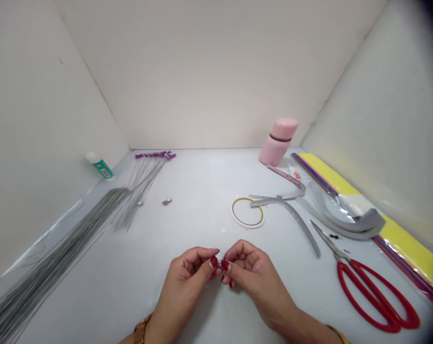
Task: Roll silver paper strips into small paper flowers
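Observation:
My left hand (184, 286) and my right hand (252, 282) meet at the fingertips in front of me, over the white work surface (198, 215). Between them they pinch a small glittery silver piece (219, 258), partly hidden by my fingers. Its exact shape is hard to tell. My nails are painted dark red, and a gold bangle (142, 329) shows on my left wrist.
A bundle of thin grey wires (55, 243) lies at the left, beside purple-tipped wire stems (148, 181). Red-handled scissors (366, 286), grey curved strips (288, 220), a tape ring (248, 212), a pink bottle (278, 142) and a glue tube (100, 165) lie farther out. White walls surround the surface.

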